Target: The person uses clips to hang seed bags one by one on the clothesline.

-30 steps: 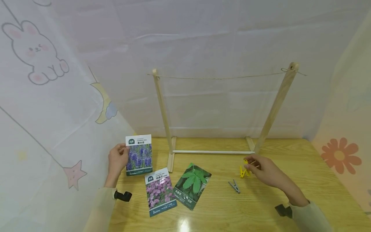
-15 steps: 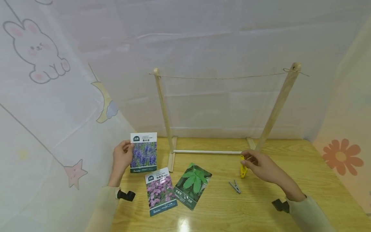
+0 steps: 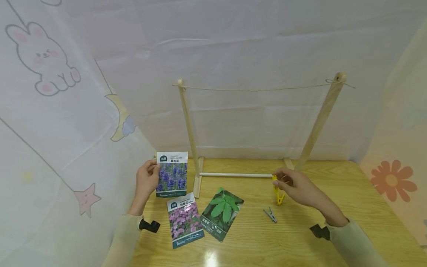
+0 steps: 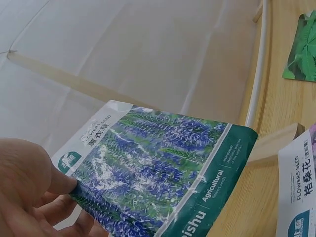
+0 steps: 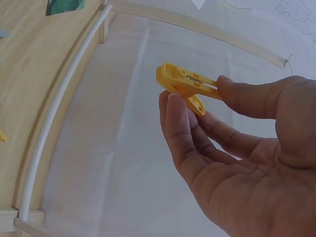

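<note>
My left hand [image 3: 148,181] pinches the left edge of a seed packet [image 3: 172,180] with purple flower spikes, held upright above the table. In the left wrist view, the thumb [image 4: 61,181] lies on its front near the white header. A yellow clothespin [image 5: 180,81] is between the thumb and fingers of my right hand [image 3: 297,187], near the right end of the white rod. Just below it, a second yellow clothespin [image 3: 280,199] lies on the wood, with a grey clothespin [image 3: 271,215] to its left.
Beyond the hands stands a wooden frame [image 3: 188,126] with a thin string [image 3: 253,90] tied across the top and a white rod [image 3: 237,174] along its base. A pink-flower seed packet [image 3: 185,220] and a green-leaf packet [image 3: 221,213] lie on the table [image 3: 253,244].
My left hand has moved right and slightly up with the purple-flower packet. My right hand has lifted one yellow clothespin away from the other and shifted left.
</note>
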### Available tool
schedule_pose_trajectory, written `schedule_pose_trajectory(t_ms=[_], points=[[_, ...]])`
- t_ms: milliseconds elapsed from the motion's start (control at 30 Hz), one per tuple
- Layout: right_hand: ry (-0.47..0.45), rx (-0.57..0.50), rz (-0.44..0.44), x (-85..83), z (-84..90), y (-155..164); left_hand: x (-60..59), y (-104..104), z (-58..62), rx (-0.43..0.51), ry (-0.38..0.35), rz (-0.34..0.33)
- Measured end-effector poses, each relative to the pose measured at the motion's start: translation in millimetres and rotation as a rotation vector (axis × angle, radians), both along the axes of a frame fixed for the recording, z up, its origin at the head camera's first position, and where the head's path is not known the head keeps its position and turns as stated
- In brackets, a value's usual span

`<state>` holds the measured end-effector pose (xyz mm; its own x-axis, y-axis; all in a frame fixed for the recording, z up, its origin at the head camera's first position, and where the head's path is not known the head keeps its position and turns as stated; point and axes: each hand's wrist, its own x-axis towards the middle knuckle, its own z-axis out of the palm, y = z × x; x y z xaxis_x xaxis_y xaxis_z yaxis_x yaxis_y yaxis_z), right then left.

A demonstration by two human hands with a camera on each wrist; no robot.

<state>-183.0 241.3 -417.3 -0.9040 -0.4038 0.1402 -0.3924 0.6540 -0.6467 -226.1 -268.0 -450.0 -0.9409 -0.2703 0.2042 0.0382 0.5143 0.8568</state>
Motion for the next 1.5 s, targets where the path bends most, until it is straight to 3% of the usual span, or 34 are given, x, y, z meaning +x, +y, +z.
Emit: schedule_pose_trajectory(t_ms=[567, 833, 1200, 1500], points=[[-0.007, -0.034, 0.03, -1.9, 24.6, -16.1, -2.9, 21.0, 5.4, 0.058, 0.077, -0.061], [0.048, -0.041, 0.03, -8.2, 34.8, -21.3, -7.9, 30.9, 15.2, 0.072, 0.148, -0.076], [0.053, -0.061, 0.059, -12.6, 55.1, -24.5, -11.4, 42.6, 22.3, 0.106, 0.13, -0.086], [0.064, -0.064, 0.077, -16.8, 72.9, -26.7, -14.1, 49.0, 31.4, 0.111, 0.168, -0.09]])
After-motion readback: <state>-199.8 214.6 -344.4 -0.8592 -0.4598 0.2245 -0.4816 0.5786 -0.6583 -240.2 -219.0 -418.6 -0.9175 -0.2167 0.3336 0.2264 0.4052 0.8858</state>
